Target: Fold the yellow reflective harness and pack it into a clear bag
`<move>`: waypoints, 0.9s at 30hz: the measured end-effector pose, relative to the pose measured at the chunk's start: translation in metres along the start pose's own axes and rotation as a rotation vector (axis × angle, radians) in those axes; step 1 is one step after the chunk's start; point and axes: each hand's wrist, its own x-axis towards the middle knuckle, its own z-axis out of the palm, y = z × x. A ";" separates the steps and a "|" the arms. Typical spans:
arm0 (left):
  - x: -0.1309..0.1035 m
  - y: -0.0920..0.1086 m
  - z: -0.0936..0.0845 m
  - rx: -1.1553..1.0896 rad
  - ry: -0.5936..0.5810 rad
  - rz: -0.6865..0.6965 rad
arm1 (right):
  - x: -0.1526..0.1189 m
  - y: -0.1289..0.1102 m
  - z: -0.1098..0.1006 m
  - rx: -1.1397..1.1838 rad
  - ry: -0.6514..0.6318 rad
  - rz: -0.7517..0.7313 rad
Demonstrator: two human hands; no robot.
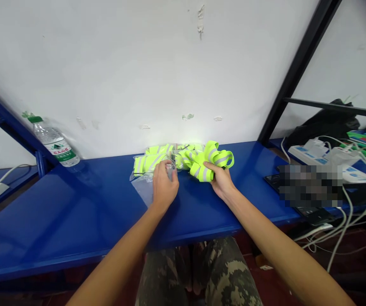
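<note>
My right hand (223, 180) grips a looped bundle of fluorescent yellow-green reflective strap (202, 163) with silver stripes, its loops spreading above and left of my thumb. Curled fingers of my left hand (165, 182) hold a clear plastic bag (141, 187), which lies partly flat below the hand. Beside and behind that hand, more folded reflective straps (147, 162) rest in clear packaging against the wall. The exact grip of my left fingertips is partly hidden.
A water bottle (57, 144) with a green cap leans at the left of the blue shelf (106, 212). On the right are a black post (293, 72), white power strips (310, 155), dark phones (313, 214) and loose white cables (348, 212). The white wall (138, 76) stands behind.
</note>
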 end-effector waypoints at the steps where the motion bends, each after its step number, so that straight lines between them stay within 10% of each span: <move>1: 0.001 0.001 -0.002 0.062 0.052 0.013 | 0.000 -0.002 0.000 0.001 0.021 0.002; 7: 0.001 0.016 -0.007 0.265 0.083 0.168 | -0.002 -0.001 0.003 0.004 -0.147 -0.047; 13: 0.009 -0.002 -0.002 0.298 0.030 -0.013 | 0.002 0.002 0.003 0.046 -0.150 -0.030; 16: 0.011 -0.001 -0.006 0.198 0.015 0.158 | 0.002 0.003 0.003 0.035 -0.165 -0.036; 22: 0.010 0.011 -0.001 0.106 -0.457 0.484 | 0.000 0.007 0.003 -0.070 -0.266 -0.043; 27: 0.020 0.005 0.006 0.178 -0.453 0.431 | -0.003 0.005 0.002 -0.154 -0.428 -0.056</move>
